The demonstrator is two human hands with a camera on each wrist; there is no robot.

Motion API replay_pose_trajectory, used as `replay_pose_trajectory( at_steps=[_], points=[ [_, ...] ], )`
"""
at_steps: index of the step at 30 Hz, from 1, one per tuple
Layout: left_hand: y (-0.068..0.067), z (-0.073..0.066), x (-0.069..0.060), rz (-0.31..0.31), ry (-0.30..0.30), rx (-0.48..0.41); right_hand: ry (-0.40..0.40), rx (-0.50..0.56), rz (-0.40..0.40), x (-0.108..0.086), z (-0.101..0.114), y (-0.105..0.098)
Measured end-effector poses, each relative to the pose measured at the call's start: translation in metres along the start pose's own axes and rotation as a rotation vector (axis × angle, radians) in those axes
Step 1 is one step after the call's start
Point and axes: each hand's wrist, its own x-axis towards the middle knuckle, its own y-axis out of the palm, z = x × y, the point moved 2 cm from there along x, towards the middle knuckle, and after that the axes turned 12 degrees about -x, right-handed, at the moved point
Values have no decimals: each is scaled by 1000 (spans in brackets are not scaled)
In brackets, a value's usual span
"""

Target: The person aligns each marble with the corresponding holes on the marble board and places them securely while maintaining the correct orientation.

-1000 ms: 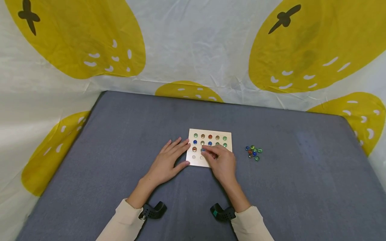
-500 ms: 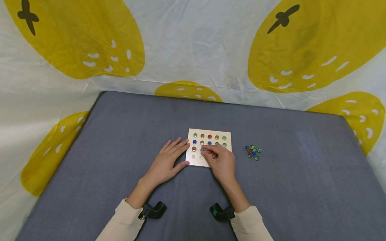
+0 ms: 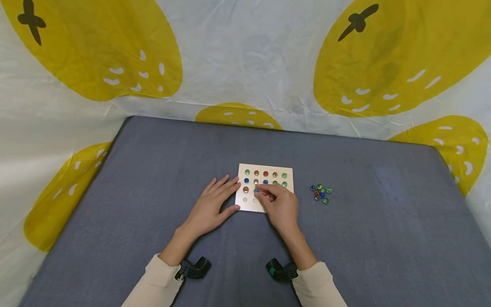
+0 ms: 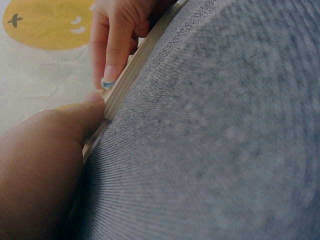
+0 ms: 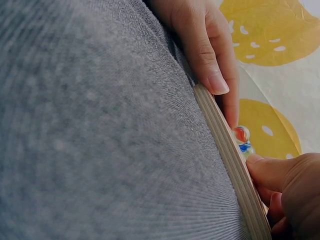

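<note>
A pale wooden board (image 3: pixel 250 207) with rows of shallow round hollows lies on the grey table. Green, amber, red and blue glass marbles sit in its back rows, and at least two front hollows hold nothing. My right hand (image 3: pixel 283 207) is over the board's right side. Its thumb and index finger pinch a bluish marble (image 4: pixel 106 84) in the third row, next to an orange marble (image 5: pixel 242 133). The fingers hide several places behind them. My left hand (image 3: pixel 208 209) lies with fingers spread, fingertips touching the board's left edge.
Right of the board, a loose cluster of marbles (image 3: pixel 321 192) in blue, green and red rests on the grey table (image 3: pixel 364 238). A white curtain with yellow fruit shapes (image 3: pixel 245 55) hangs behind the table. Black wrist devices (image 3: pixel 196 267) jut inward from both sleeves.
The head view has shifted slightly. Both hands keep their places on the board, and the pinched marble shows no clear movement.
</note>
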Motion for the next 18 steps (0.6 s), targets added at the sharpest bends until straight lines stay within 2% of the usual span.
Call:
replay_pose_trajectory(
  at_steps=[18],
  points=[
    [2,2,-1,-5,6,6,-13,-19,-13,-1,0,0]
  ],
)
